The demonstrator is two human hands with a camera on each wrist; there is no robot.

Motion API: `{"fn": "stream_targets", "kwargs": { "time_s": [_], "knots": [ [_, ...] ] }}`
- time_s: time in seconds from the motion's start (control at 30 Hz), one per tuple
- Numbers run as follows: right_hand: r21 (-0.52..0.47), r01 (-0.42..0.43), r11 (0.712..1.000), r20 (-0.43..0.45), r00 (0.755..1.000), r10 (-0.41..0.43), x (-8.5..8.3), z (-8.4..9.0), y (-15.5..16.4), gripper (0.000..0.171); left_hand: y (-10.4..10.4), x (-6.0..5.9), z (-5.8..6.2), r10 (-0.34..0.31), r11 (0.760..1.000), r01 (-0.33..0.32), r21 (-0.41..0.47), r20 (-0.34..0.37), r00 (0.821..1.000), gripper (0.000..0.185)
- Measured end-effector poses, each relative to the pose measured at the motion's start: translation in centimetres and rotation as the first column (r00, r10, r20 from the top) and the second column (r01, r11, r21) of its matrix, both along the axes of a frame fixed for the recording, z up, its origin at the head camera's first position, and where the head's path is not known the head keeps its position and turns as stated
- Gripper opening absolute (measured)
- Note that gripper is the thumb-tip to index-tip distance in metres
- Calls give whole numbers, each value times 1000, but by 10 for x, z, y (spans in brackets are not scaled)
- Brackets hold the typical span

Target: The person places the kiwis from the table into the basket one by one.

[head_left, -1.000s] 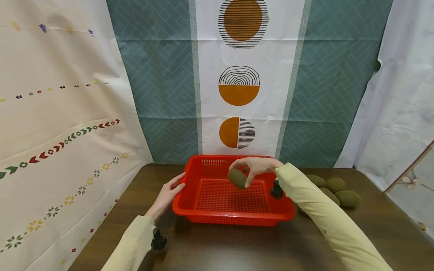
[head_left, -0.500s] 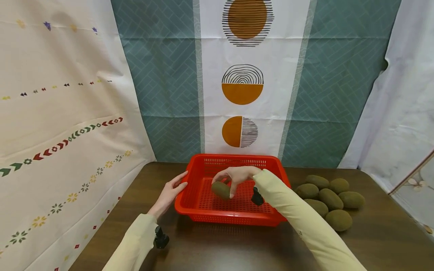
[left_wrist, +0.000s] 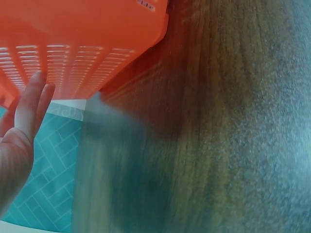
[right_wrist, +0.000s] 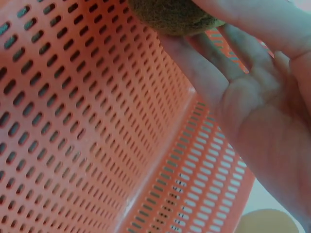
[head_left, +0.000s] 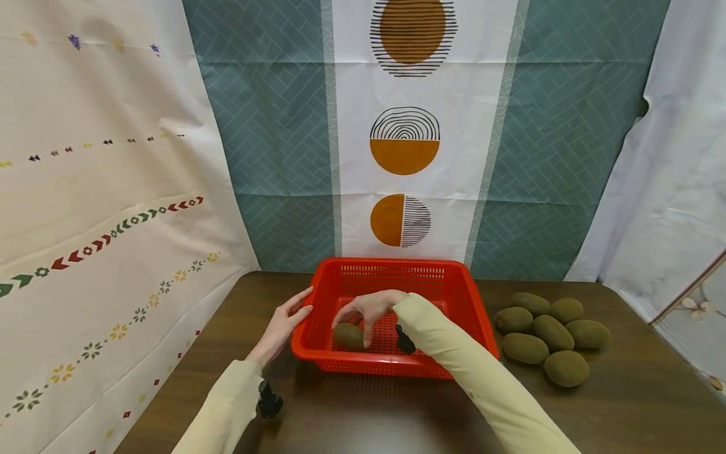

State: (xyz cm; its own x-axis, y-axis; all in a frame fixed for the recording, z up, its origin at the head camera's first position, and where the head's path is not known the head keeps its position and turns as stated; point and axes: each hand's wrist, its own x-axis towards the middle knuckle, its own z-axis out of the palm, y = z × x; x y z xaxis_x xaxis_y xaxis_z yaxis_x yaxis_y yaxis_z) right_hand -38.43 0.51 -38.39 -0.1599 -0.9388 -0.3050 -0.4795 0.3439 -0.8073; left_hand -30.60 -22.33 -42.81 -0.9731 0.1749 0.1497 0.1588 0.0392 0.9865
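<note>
A red plastic basket (head_left: 397,366) with slotted sides stands on the table. My left hand (head_left: 280,328) rests against its left side, fingers extended; the left wrist view shows fingers (left_wrist: 30,104) along the slotted outer wall. Inside the basket, at its front left, my right hand (head_left: 368,309) holds a brown fuzzy kiwi (head_left: 348,338) between thumb and fingers. In the right wrist view the kiwi (right_wrist: 175,17) appears at the top edge, low over the perforated floor. Whether it touches the floor is hard to tell.
Several loose kiwis (head_left: 553,332) lie in a cluster on the dark wooden table (head_left: 641,391), right of the basket. A patterned cloth (head_left: 283,157) hangs behind the table, and a cream cloth (head_left: 142,302) is on the left.
My right hand has moved left and down with the kiwi, from over the basket's middle to its front left. The left hand has stayed at the basket's left side.
</note>
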Motion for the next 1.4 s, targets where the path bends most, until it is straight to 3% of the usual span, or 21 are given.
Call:
{"fn": "stream_targets", "kwargs": {
  "time_s": [0.13, 0.37, 0.53, 0.57, 0.77, 0.8, 1.1, 1.4],
  "knots": [
    [36, 4, 999, -42, 999, -2, 4, -2, -8, 69, -1, -4, -6, 9, 1000, -9, -9, -26, 1000, 49],
    [98, -15, 995, -60, 998, 21, 7, -8, -15, 67, -1, -1, -4, -2, 1000, 1, -5, -39, 999, 49],
    [125, -49, 991, -19, 998, 52, 3, -11, -17, 69, -1, -4, -8, 6, 1000, -7, -16, -47, 999, 48],
    [123, -58, 991, -24, 998, 62, -3, -18, -18, 69, -1, -4, -8, 8, 1000, -9, -16, -48, 999, 48],
    [129, -53, 990, 3, 999, 53, -3, -18, -19, 71, -1, -5, -6, 5, 1000, -7, -25, -44, 999, 49],
    [131, -44, 990, 19, 999, 42, 3, -11, -17, 71, -1, -4, -6, 4, 1000, -5, -27, -39, 999, 49],
    [134, -9, 991, 28, 1000, 5, 11, -2, -12, 70, 3, 5, 9, -26, 1000, 26, -4, 1, 1000, 50],
    [71, 44, 996, -28, 999, -42, 11, 19, -2, 67, -1, -3, -4, -9, 1000, 9, -26, -8, 1000, 49]
  ]
}}
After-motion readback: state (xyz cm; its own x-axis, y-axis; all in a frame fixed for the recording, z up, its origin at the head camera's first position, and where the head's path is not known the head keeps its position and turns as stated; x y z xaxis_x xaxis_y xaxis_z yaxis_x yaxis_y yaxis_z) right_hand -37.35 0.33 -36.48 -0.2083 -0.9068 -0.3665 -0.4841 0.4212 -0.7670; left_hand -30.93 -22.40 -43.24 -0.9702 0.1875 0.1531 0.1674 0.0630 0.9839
